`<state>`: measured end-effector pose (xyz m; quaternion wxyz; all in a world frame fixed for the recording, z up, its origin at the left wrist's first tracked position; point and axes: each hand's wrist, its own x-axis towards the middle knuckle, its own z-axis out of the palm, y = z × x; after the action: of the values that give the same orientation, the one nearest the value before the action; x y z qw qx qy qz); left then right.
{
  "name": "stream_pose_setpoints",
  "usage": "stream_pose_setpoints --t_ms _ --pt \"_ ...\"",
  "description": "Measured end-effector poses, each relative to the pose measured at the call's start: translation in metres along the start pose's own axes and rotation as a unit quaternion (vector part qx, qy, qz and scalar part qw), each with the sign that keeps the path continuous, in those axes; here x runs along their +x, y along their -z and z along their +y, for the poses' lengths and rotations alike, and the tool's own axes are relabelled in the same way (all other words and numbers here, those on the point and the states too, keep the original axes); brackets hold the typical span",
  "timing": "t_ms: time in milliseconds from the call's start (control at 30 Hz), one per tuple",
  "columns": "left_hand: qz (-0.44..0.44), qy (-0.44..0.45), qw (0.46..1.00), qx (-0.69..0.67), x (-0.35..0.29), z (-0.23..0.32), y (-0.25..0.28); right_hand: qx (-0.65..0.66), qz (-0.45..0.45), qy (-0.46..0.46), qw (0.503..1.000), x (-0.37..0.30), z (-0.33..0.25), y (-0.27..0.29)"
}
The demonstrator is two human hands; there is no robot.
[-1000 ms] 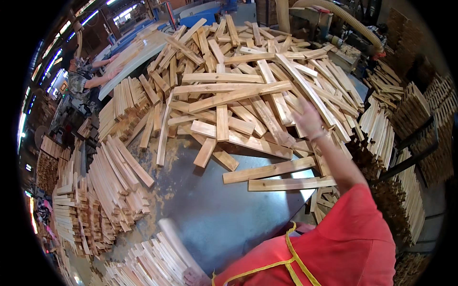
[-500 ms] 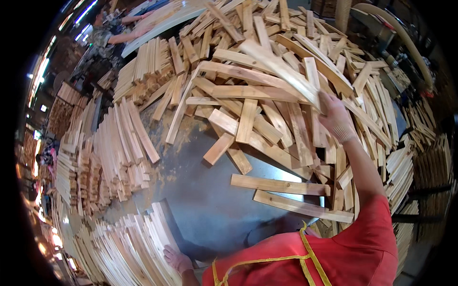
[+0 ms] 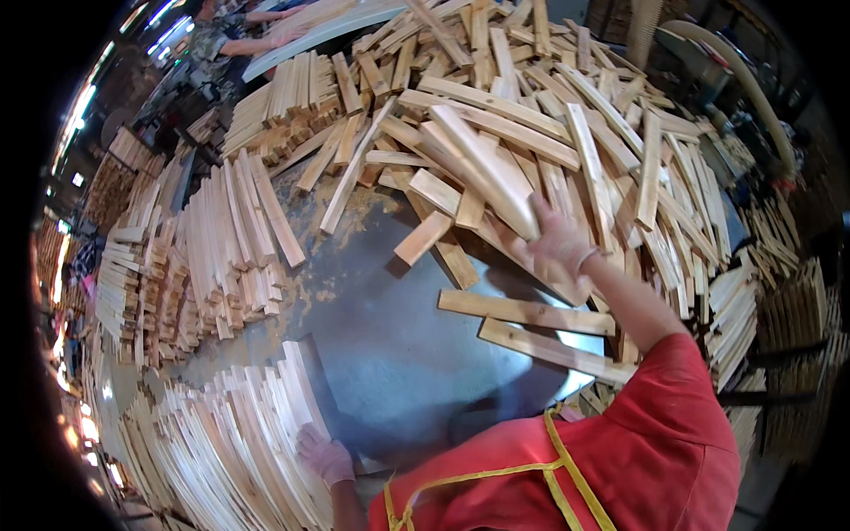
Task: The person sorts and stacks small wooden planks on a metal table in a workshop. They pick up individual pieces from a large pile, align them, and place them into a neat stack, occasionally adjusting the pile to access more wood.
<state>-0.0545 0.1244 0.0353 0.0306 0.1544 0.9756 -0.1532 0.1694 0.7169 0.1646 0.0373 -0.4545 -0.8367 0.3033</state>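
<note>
Our right hand (image 3: 560, 241) is closed around the near end of a pale slat (image 3: 482, 168), whose body slants away to the far left over the mixed heap (image 3: 589, 173); blur hides just how the fingers wrap it. Our left hand (image 3: 326, 456) lies at the near left against the end slat (image 3: 303, 385) of a standing row (image 3: 235, 447), and we cannot tell whether its fingers pinch that piece or merely rest there. With a slat held so close to one end, we do best with a firm grip across its full width, the wrist steady against the far end's weight. We would lift it clear of the crossed pieces beneath before turning it, since dragging could catch an edge or start the heap sliding. The swing also wants room over the two loose slats, the farther (image 3: 522, 311) and the nearer (image 3: 553, 351), lying just beyond our red shirt (image 3: 655, 434) on the metal surface (image 3: 398, 354). Meanwhile a flat, light palm suits the left side: enough pressure to hold the row upright, with fingertips away from any gap where wood could nip them.
</note>
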Motion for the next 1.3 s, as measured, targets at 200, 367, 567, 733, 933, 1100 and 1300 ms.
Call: stream_pose_setpoints --t_ms 200,367,567,733,933,1100,1300 --pt "-0.072 -0.185 0.876 -0.44 -0.002 0.084 0.055 0.323 -0.08 0.008 0.943 -0.163 -0.093 -0.184" --pt "-0.17 -0.047 0.753 -0.634 0.022 0.123 0.082 0.289 -0.264 0.11 0.914 -0.249 -0.159 -0.266" --pt "-0.018 -0.063 0.975 -0.213 -0.018 0.027 0.043 0.134 -0.078 0.105 0.982 -0.152 -0.065 -0.155" --pt "-0.01 0.002 0.998 -0.058 -0.027 -0.004 0.018 0.015 0.343 0.033 0.939 -0.019 0.076 -0.01" --pt "-0.056 0.034 0.998 0.008 0.016 0.045 0.038 -0.149 0.219 -0.183 0.947 0.04 0.128 0.048" --pt "0.036 -0.144 0.983 -0.108 -0.003 0.117 -0.004 -0.041 0.275 0.007 0.961 0.087 0.096 0.046" --pt "0.063 -0.165 0.973 -0.148 -0.001 0.17 -0.039 -0.152 0.255 0.056 0.953 0.224 0.048 0.112"
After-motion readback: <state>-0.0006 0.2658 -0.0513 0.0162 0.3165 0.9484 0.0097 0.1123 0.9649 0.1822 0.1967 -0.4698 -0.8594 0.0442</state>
